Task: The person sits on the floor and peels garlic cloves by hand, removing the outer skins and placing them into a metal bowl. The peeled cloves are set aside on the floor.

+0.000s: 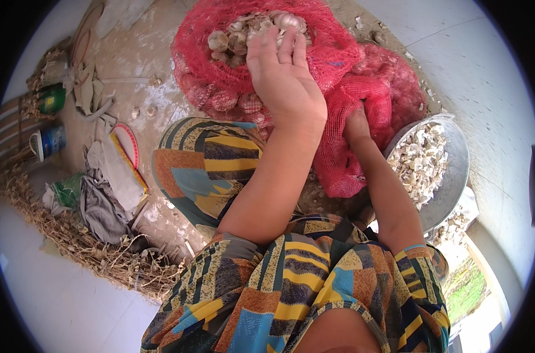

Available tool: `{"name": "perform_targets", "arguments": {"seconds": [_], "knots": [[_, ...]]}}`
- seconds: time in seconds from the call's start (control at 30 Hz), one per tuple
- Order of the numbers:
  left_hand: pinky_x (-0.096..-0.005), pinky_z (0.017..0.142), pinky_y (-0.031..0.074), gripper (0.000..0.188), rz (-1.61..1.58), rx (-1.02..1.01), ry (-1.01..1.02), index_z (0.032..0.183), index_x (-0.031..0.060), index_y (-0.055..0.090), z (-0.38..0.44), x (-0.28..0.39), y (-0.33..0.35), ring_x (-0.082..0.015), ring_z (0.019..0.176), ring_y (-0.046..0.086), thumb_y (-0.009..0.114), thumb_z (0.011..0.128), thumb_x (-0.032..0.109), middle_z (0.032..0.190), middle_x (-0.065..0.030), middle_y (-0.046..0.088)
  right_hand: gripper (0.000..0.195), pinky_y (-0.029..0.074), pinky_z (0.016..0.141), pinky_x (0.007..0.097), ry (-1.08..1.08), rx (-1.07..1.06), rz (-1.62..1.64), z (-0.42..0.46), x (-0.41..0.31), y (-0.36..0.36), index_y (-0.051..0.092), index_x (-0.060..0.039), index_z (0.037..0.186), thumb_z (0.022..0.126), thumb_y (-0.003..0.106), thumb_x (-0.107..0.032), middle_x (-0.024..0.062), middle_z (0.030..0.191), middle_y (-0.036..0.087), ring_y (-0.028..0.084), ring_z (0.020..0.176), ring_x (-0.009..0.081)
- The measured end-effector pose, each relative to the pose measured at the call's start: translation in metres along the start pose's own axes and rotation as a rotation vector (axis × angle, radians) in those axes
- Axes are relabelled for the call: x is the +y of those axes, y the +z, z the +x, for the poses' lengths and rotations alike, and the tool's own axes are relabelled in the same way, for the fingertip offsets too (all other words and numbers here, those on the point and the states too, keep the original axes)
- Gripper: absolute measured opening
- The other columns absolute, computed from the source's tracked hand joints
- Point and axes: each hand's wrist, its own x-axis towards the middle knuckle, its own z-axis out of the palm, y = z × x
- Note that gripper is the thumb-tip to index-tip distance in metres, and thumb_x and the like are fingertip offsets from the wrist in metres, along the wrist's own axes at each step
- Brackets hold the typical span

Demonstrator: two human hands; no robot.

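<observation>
An open red mesh sack (197, 31) stands before me with garlic bulbs (289, 20) showing in its mouth. My left hand (285, 81) reaches over its near rim, palm turned up towards me. Its fingers are stretched and a little apart over the bulbs, with nothing visible in them. My right hand (358, 119) goes into the folds of a limp red mesh bag (338, 163) close to my knees. The mesh covers its fingers, so their grip is hidden. Another filled red mesh sack (395, 84) lies just beyond, to the right.
A metal basin (457, 163) of garlic skins (422, 163) sits at my right, near the pale wall (492, 88). To the left are a sickle-shaped tool with a red edge (128, 137), grey cloth (102, 207), a blue mug (51, 141) and dried stalks (73, 247).
</observation>
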Motion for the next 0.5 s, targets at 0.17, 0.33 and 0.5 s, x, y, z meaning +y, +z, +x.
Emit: {"name": "perform_targets", "arguments": {"seconds": [0.17, 0.33, 0.5], "knots": [[-0.0372, 0.092, 0.049, 0.026, 0.193, -0.115, -0.051, 0.119, 0.0011, 0.047, -0.015, -0.012, 0.01, -0.0259, 0.103, 0.059, 0.051, 0.093, 0.005, 0.112, -0.0155, 0.059, 0.045, 0.025, 0.116, 0.0344, 0.035, -0.048, 0.155, 0.018, -0.002, 0.029, 0.058, 0.0079, 0.118, 0.076, 0.061, -0.01, 0.0247, 0.131, 0.051, 0.04, 0.13, 0.0346], [-0.0332, 0.079, 0.053, 0.013, 0.319, -0.297, -0.039, 0.105, 0.0012, 0.055, -0.032, -0.017, 0.017, -0.0219, 0.084, 0.065, 0.049, 0.093, 0.002, 0.096, -0.013, 0.064, 0.052, 0.028, 0.112, 0.0352, -0.041, 0.217, 0.789, 0.017, 0.0, 0.046, 0.048, 0.0037, 0.131, 0.083, 0.058, -0.015, 0.0223, 0.133, 0.05, 0.038, 0.131, 0.0316], [-0.0298, 0.077, 0.052, 0.011, 0.449, -0.465, -0.12, 0.101, -0.0008, 0.056, -0.051, -0.022, 0.028, -0.0183, 0.082, 0.064, 0.047, 0.094, 0.0, 0.091, -0.0126, 0.065, 0.051, 0.034, 0.107, 0.0358, -0.1, 0.296, 1.11, 0.015, 0.009, 0.067, 0.043, -0.0019, 0.137, 0.091, 0.054, -0.021, 0.0186, 0.132, 0.052, 0.046, 0.126, 0.0258]]}}
